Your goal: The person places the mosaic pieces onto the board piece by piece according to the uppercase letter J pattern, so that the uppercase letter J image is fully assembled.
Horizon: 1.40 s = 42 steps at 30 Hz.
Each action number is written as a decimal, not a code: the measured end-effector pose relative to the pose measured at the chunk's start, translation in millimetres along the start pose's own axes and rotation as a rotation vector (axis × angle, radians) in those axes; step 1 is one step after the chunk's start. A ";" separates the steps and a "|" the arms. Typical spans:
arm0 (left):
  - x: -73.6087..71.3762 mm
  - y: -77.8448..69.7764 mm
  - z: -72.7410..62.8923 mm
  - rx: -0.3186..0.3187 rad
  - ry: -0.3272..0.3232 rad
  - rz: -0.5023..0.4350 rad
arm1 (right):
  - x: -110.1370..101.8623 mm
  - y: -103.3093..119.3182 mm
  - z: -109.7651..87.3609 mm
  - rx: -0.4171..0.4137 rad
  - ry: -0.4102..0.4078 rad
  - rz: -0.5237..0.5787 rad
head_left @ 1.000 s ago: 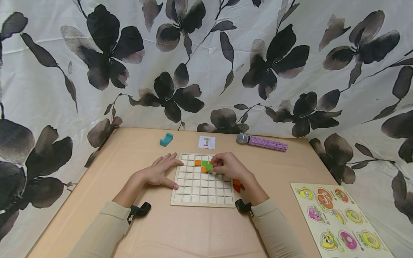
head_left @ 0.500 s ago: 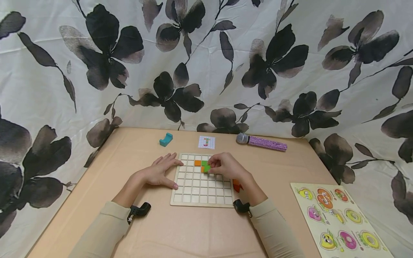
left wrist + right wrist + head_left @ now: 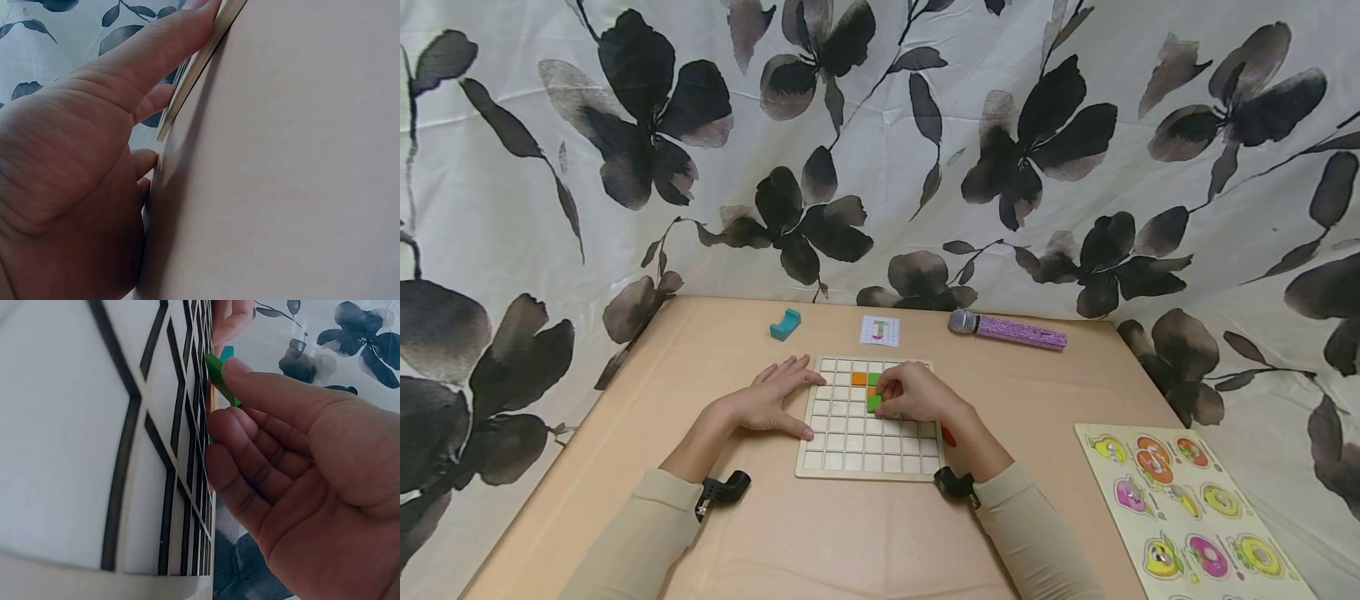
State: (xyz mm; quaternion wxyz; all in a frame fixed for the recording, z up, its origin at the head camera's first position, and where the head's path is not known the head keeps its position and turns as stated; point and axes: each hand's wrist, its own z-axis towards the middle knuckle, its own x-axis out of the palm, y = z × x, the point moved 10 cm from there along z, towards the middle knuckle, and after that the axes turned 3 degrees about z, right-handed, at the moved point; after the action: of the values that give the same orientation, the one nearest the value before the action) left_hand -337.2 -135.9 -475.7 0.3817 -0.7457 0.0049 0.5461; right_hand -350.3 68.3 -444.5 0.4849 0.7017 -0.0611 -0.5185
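Note:
A wooden grid board [image 3: 850, 443] with pale square cells lies on the table. In its upper part sit an orange tile [image 3: 859, 378] and a green tile [image 3: 874, 379], with part of another orange tile showing below. My right hand [image 3: 925, 393] pinches a green square tile [image 3: 220, 378] between thumb and fingers, tilted at the board's surface in the right wrist view. My left hand [image 3: 771, 402] rests at the board's left edge, fingers spread and thumb touching the rim. In the left wrist view the thumb [image 3: 162, 53] lies along the board's side.
Behind the board lie a small pattern card [image 3: 880, 331], a teal curved block [image 3: 786, 325] and a glittery purple microphone [image 3: 1009, 329]. A red piece [image 3: 948, 436] shows partly under the right wrist. A fruit-picture board [image 3: 1195, 508] lies at the right.
My right hand has moved left and slightly toward me, bringing the green tile down over the lower orange tile's column. The left hand has stayed still.

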 end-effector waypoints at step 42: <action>-2.2 -2.8 -0.8 0.007 -0.008 -0.012 | 7.6 -4.8 -1.3 0.061 0.036 -0.001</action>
State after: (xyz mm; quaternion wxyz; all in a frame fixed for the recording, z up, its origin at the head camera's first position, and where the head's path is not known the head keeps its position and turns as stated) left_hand -336.2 -135.3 -472.2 0.3877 -0.7422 0.0007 0.5467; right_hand -347.8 67.1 -453.2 0.4641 0.7255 -0.0680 -0.5036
